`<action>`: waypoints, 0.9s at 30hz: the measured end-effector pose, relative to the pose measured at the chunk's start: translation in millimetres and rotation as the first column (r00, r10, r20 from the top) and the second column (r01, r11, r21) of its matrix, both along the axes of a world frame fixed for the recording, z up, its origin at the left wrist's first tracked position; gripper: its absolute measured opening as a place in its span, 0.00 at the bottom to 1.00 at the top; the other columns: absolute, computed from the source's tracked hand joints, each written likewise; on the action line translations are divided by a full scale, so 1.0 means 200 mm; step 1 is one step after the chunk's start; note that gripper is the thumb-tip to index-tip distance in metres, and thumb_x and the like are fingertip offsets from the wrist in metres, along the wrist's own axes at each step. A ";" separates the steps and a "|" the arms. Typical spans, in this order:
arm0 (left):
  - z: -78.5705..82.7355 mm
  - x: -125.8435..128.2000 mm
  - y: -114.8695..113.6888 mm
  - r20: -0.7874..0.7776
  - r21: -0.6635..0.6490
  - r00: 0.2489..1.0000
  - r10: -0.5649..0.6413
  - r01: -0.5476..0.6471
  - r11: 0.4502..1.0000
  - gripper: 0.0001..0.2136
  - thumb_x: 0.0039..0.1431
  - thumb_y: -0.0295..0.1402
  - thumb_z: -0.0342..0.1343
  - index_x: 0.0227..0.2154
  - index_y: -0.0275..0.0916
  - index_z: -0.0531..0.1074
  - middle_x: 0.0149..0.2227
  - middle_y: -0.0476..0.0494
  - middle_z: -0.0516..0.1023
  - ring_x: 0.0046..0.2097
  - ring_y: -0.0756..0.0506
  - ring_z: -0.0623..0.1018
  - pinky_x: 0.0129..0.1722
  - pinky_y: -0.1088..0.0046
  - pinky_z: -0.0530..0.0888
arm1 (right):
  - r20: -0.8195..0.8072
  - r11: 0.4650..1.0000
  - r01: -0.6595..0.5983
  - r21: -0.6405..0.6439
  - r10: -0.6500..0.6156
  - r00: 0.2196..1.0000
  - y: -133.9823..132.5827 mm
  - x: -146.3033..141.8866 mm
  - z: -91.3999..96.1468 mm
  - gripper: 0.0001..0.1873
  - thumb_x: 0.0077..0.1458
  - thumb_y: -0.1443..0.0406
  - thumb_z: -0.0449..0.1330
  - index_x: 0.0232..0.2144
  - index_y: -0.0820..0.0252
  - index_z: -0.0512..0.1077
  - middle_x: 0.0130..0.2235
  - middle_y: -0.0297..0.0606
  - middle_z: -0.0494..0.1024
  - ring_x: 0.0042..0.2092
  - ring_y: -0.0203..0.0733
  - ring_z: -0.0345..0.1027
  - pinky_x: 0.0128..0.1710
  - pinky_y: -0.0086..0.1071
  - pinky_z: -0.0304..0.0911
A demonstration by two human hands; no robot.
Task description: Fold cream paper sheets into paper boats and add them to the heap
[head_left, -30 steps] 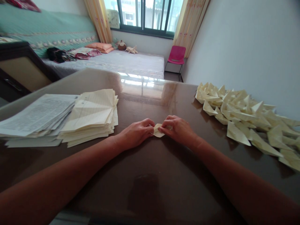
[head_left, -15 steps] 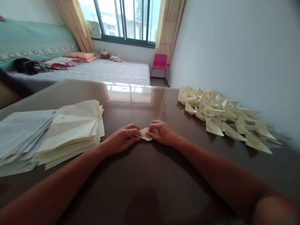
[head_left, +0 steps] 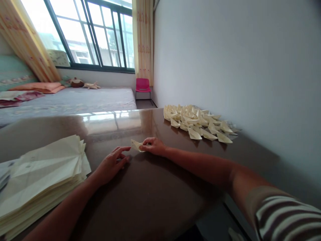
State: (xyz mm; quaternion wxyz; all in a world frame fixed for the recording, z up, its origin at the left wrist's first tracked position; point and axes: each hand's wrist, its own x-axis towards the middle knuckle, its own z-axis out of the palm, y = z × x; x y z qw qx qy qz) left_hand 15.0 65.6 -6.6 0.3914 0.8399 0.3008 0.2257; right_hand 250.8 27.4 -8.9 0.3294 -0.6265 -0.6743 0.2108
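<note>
A cream folded paper boat [head_left: 136, 145] is pinched in my right hand [head_left: 153, 146], just above the brown table [head_left: 140, 194]. Its pointed end sticks out to the left, while my fingers cover the other end. My left hand [head_left: 114, 163] is just left of the boat, fingers apart and holding nothing. Beyond my right hand, a crowd of similar folded paper boats [head_left: 194, 120] covers the table's far right part, beside the wall.
At the left lies a thick stack of cream paper sheets [head_left: 50, 167], with more printed sheets [head_left: 5, 172] at its outer side. The white wall [head_left: 225, 67] borders the table on the right. Past the far edge are a bed [head_left: 100, 98] and a pink chair [head_left: 142, 85].
My left hand has let go of the paper boat and drawn back to the left. The right hand keeps hold of it. The view has swung right, towards the crowd of boats.
</note>
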 end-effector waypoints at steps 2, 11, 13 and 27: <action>-0.01 0.00 0.01 0.004 0.024 0.999 -0.032 0.031 0.999 0.20 0.60 0.46 0.50 0.50 0.40 0.66 0.44 0.42 0.68 0.36 0.47 0.76 0.31 0.71 0.78 | 0.011 0.999 -0.037 -0.029 0.038 0.999 0.00 0.04 0.03 0.17 0.53 0.53 0.59 0.31 0.60 0.77 0.27 0.30 0.75 0.29 0.32 0.64 0.28 0.25 0.56; -0.05 -0.03 0.06 -0.098 0.189 0.994 -0.039 0.057 0.980 0.20 0.60 0.47 0.48 0.46 0.39 0.72 0.50 0.41 0.70 0.32 0.50 0.77 0.35 0.73 0.76 | 0.244 0.987 0.158 0.008 -0.156 0.957 -0.37 0.48 0.17 0.15 0.56 0.56 0.57 0.33 0.62 0.76 0.29 0.34 0.77 0.29 0.34 0.66 0.29 0.26 0.57; -0.05 -0.02 0.06 -0.123 0.223 0.992 -0.039 0.066 0.973 0.19 0.61 0.47 0.47 0.45 0.40 0.73 0.49 0.42 0.72 0.34 0.48 0.77 0.36 0.74 0.76 | 0.345 0.965 0.262 0.026 -0.255 0.903 -0.49 0.63 0.23 0.14 0.56 0.58 0.56 0.34 0.60 0.76 0.31 0.36 0.78 0.32 0.36 0.67 0.31 0.27 0.58; -0.03 0.00 0.04 -0.227 0.433 0.974 0.018 0.084 0.898 0.19 0.61 0.46 0.44 0.40 0.44 0.76 0.45 0.47 0.77 0.43 0.45 0.78 0.44 0.74 0.72 | 0.741 0.808 0.589 0.033 -0.415 0.528 -0.58 1.14 0.33 0.14 0.57 0.58 0.55 0.35 0.57 0.78 0.43 0.47 0.76 0.49 0.51 0.63 0.43 0.37 0.58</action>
